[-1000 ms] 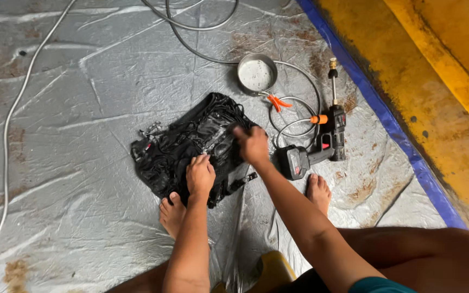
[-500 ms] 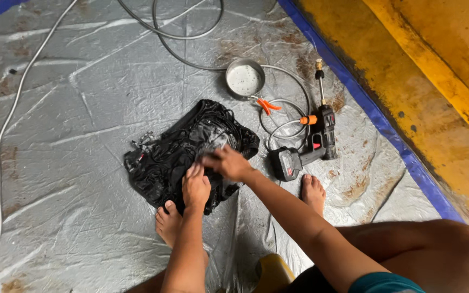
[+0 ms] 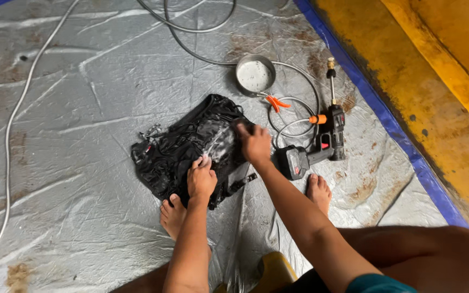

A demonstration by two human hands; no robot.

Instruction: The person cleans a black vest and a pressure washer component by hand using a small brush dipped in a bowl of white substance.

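Observation:
A wet black bag lies crumpled on a grey tarp, with white suds on its middle. My left hand presses on the bag's near edge, its fingers curled into the fabric. Against the bag's right side is my right hand, fingers bent down onto the sudsy fabric. I cannot see whether anything lies under that palm. My bare left foot rests just below the bag. My right foot is to the right of my forearm.
A black cordless spray gun with an orange fitting lies right of the bag, joined to a coiled grey hose. A metal bowl stands behind it. A white cable runs along the left. A blue tarp edge borders a yellow floor.
My right hand slid left across the bag's middle, then back to its right side. My left hand stayed pressed on the near edge. The camera view shifted slightly.

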